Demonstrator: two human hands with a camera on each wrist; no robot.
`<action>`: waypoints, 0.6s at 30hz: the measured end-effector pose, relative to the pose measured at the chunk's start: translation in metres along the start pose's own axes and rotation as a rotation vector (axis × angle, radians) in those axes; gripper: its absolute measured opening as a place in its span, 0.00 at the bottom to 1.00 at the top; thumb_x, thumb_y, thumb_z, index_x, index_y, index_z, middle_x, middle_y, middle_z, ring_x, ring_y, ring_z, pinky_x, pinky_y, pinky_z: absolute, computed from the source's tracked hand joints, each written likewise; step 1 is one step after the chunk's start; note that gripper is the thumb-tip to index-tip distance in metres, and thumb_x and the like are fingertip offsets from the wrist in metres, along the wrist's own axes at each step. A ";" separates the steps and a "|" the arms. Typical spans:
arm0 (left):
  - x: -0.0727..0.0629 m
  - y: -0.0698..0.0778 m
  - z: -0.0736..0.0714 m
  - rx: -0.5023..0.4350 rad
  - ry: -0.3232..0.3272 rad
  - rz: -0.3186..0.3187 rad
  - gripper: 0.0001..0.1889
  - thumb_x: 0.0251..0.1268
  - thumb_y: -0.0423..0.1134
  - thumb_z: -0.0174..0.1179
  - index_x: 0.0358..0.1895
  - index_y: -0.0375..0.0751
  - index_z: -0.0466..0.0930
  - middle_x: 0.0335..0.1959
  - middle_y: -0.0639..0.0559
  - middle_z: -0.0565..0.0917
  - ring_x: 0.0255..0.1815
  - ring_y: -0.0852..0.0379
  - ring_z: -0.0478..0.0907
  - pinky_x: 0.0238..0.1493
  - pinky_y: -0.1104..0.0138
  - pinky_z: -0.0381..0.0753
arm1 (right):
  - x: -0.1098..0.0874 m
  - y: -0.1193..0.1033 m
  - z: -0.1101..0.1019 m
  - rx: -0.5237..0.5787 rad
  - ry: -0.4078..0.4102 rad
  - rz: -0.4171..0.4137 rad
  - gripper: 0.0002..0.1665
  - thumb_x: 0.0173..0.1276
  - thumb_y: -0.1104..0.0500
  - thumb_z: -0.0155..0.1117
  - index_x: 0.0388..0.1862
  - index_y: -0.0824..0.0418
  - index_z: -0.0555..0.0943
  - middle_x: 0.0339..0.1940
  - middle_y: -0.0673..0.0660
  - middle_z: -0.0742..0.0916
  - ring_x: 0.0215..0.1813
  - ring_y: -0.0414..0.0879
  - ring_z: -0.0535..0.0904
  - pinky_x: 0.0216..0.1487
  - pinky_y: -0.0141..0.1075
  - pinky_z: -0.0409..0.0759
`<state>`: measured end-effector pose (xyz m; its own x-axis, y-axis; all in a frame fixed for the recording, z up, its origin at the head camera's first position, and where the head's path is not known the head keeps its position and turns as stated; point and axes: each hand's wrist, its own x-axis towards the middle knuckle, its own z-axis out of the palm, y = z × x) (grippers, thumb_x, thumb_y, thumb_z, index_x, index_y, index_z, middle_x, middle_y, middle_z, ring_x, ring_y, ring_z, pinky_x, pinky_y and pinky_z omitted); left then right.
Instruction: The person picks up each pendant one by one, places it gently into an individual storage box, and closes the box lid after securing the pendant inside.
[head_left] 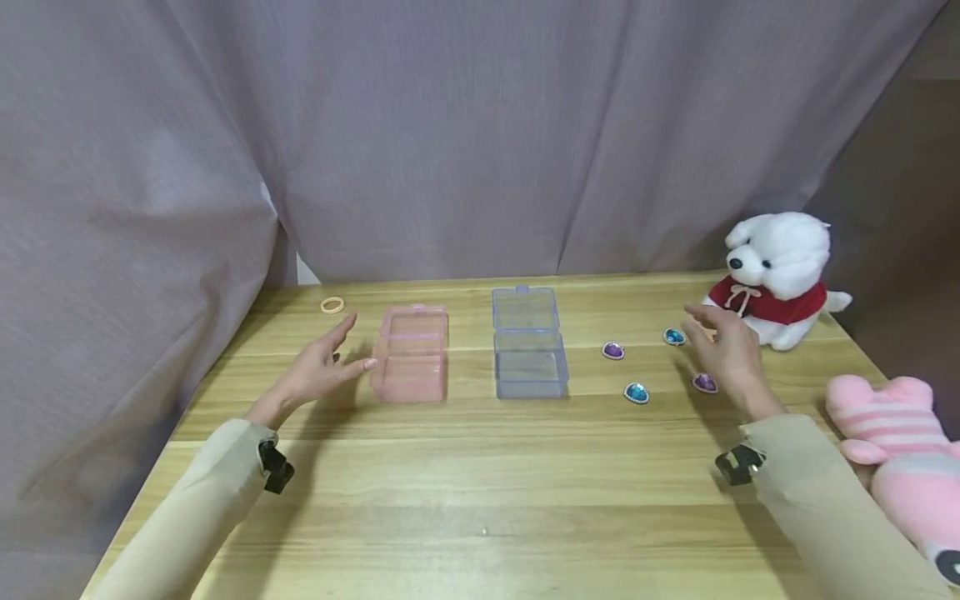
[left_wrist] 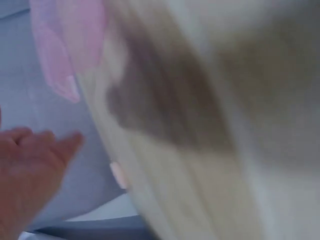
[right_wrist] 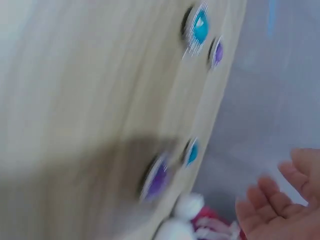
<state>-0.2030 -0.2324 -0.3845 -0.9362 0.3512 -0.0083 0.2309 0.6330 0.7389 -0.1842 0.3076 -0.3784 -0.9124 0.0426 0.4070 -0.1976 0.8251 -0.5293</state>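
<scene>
My left hand [head_left: 318, 371] hovers over the table just left of a pink clear plastic box [head_left: 409, 379], thumb and fingers spread, nothing in it. The pink box's lid stands open toward the back. Beside it is a bluish-purple clear box [head_left: 530, 387], also with its lid open. On the right, my right hand [head_left: 726, 354] hangs above the gems with relaxed fingers, holding nothing. Around it lie two purple gems, one nearer [head_left: 704, 383] and one farther left [head_left: 612, 351], and two blue gems, one behind [head_left: 674, 337] and one in front [head_left: 636, 393].
A yellowish ring [head_left: 332, 305] lies at the back left of the wooden table [head_left: 450, 500]. A white plush dog [head_left: 787, 258] in a red top sits at the back right. A pink plush toy [head_left: 900, 450] lies by the right edge. Grey curtain [head_left: 450, 142] hangs behind.
</scene>
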 end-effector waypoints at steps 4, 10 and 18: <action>-0.006 -0.012 0.005 -0.255 -0.106 0.014 0.50 0.59 0.39 0.65 0.74 0.34 0.36 0.76 0.37 0.39 0.74 0.34 0.42 0.73 0.46 0.50 | -0.010 0.026 -0.010 0.001 -0.079 0.008 0.12 0.64 0.67 0.59 0.44 0.73 0.80 0.35 0.71 0.85 0.30 0.28 0.74 0.30 0.24 0.71; -0.004 -0.022 0.015 -0.364 -0.174 -0.031 0.55 0.53 0.37 0.68 0.75 0.37 0.34 0.76 0.36 0.39 0.75 0.37 0.40 0.74 0.48 0.47 | -0.023 0.048 -0.015 0.004 -0.331 0.094 0.19 0.64 0.62 0.62 0.46 0.78 0.76 0.34 0.71 0.85 0.25 0.26 0.70 0.25 0.24 0.71; 0.002 -0.025 0.023 -0.444 -0.178 -0.031 0.55 0.51 0.31 0.68 0.74 0.36 0.34 0.76 0.39 0.39 0.76 0.41 0.40 0.76 0.52 0.43 | -0.026 0.053 -0.007 -0.073 -0.390 0.117 0.19 0.61 0.57 0.66 0.43 0.73 0.77 0.32 0.63 0.84 0.29 0.28 0.69 0.33 0.33 0.71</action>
<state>-0.2048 -0.2321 -0.4186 -0.8721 0.4742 -0.1210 0.0324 0.3027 0.9525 -0.1682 0.3543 -0.4115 -0.9974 -0.0665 0.0269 -0.0711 0.8660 -0.4950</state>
